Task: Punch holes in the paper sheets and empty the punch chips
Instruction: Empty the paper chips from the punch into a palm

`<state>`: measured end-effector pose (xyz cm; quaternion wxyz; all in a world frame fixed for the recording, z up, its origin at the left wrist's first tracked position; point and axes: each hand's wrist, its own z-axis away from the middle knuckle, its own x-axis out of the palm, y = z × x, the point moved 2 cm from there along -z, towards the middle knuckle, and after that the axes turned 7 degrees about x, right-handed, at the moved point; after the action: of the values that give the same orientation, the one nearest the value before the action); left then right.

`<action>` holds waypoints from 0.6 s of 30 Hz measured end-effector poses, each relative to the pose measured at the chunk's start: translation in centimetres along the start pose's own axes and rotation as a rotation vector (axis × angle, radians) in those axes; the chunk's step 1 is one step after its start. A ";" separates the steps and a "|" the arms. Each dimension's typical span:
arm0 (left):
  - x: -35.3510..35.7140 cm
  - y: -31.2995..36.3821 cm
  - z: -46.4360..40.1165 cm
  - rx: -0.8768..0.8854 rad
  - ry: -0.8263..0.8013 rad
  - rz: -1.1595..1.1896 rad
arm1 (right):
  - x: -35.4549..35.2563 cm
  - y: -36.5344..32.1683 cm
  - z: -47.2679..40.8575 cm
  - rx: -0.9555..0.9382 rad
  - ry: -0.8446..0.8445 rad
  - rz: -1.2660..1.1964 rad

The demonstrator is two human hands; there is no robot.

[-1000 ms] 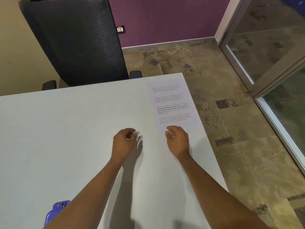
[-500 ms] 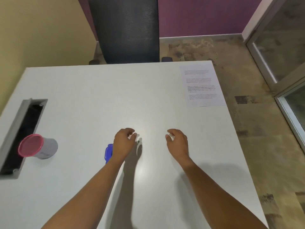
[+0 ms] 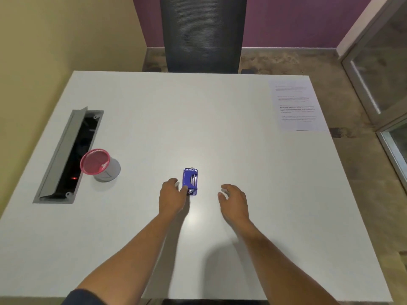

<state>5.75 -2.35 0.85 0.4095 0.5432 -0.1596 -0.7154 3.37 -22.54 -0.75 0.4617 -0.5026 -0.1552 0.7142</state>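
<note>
the blue hole punch (image 3: 190,182) lies flat near the middle of the white table (image 3: 154,119), its long side running away from the person; the left hand (image 3: 171,195) is right beside it, thumb and fingertips at its near left corner, touching or all but touching, loosely curled and not yet closed around it (most likely about to take hold); the right hand (image 3: 234,200) hovers a little apart to the right of the punch, fingers half spread and relaxed, holding nothing, probably ready to steady the punch or fetch paper; the paper sheet (image 3: 296,105), printed with a few blocks of text, lies well apart at the far right corner of the table, square to the edge, so it has to be brought to the punch or the punch to it; no holes can be made out in it at this size; to the left stands a grey cup (image 3: 103,166) with a pink rim, tilted toward the camera by the wide lens, a likely place for the chips; just beyond it a cable tray (image 3: 66,155) is sunk into the table with its lid raised; the tabletop is smooth and faintly glossy; a black mesh chair (image 3: 201,34) faces the far edge, with a purple wall behind, a yellow wall on the left, a patterned floor and a glass door (image 3: 378,62) on the right.
</note>
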 end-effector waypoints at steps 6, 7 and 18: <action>0.6 0.0 -1.2 -0.024 -0.016 0.052 | 1.7 1.2 0.7 -0.105 -0.117 0.453; 0.8 0.1 -1.3 -0.031 -0.010 0.071 | 1.8 1.5 0.6 -0.126 -0.129 0.552; 1.0 -0.4 -2.1 -0.161 -0.032 0.241 | 2.6 2.4 1.2 -0.310 -0.023 0.749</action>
<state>7.37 -2.44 -0.86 0.5321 0.4741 -0.1720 -0.6801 0.95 -21.38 -3.41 0.0863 -0.5803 -0.0723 0.8066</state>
